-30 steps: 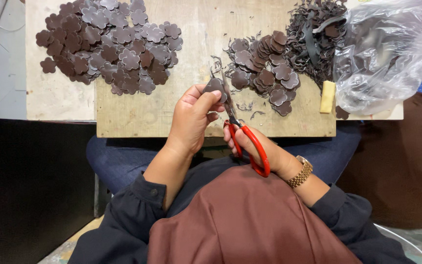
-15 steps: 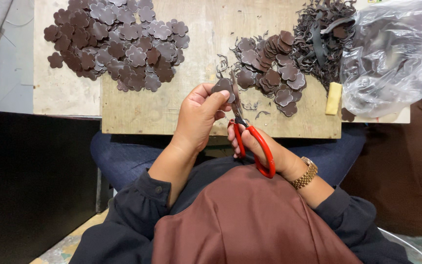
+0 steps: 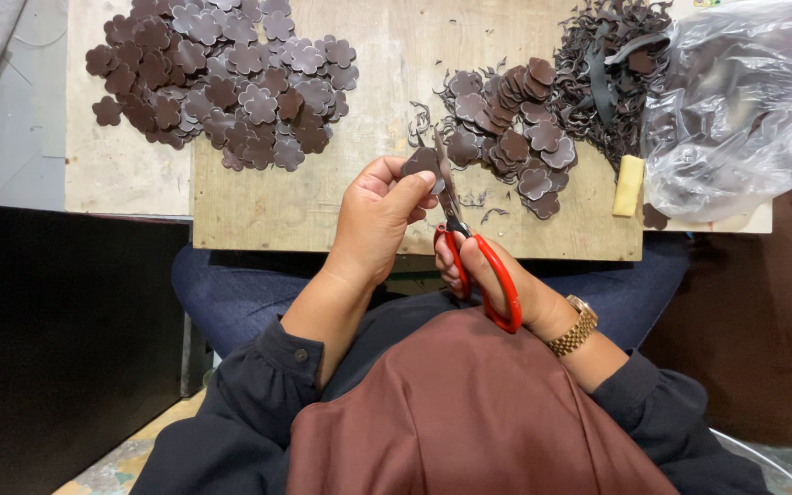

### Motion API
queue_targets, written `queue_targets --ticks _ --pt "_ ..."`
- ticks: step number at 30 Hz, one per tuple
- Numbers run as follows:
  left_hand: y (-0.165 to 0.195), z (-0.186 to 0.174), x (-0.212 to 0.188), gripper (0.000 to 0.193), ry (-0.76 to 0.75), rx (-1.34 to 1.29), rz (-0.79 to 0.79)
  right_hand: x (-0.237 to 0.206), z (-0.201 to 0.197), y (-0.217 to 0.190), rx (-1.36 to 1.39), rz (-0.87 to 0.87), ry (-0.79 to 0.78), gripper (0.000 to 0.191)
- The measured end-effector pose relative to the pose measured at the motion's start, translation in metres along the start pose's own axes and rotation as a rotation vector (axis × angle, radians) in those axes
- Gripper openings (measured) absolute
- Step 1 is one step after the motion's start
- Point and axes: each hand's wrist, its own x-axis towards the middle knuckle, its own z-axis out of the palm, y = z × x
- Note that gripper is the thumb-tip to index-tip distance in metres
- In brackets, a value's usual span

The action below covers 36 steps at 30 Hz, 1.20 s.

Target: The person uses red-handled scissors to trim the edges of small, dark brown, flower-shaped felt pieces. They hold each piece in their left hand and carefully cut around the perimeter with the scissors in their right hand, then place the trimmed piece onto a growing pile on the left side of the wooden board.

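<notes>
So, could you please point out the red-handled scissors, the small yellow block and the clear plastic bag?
Red-handled scissors [image 3: 497, 275]: head view, on the red handle loop.
Small yellow block [image 3: 629, 185]: head view, its middle.
Clear plastic bag [image 3: 735, 110]: head view, crumpled side.

**Browns, red and pale wood**

I am seeing dark brown flower-shaped pieces [image 3: 222, 87] lying heaped at upper left, against a pale tan wooden board [image 3: 368, 202]. The scissors [image 3: 478, 266] at centre are showing bright red handles and grey blades. A gold watch [image 3: 575, 328] is glinting lower right. A pale yellow block [image 3: 629, 184] is sitting right of centre. Maroon cloth [image 3: 469, 412] is filling the bottom.
</notes>
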Motion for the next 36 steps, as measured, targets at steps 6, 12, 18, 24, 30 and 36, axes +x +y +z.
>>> queue_targets --ticks 6,12,18,24,30,36 --pt "0.006 0.002 -0.002 0.008 0.006 0.033 -0.029 0.000 0.001 -0.001 -0.025 -0.011 0.017 0.049" --pt "0.007 0.003 -0.002 0.009 0.008 0.029 -0.039 0.000 -0.001 0.001 -0.056 -0.015 0.030 0.051" --pt "0.007 0.004 -0.002 0.009 0.023 0.048 -0.047 0.002 -0.006 0.008 -0.125 -0.022 0.051 0.052" --pt "0.010 0.006 -0.004 0.010 0.034 0.038 -0.060 0.004 -0.011 0.016 -0.112 -0.005 0.054 0.051" --pt "0.009 0.001 -0.005 0.009 0.048 0.013 -0.075 0.004 -0.014 0.020 -0.151 -0.001 0.050 0.050" --pt "0.000 0.000 -0.001 0.008 0.027 0.011 -0.047 0.003 -0.013 0.020 -0.223 -0.024 0.068 0.046"
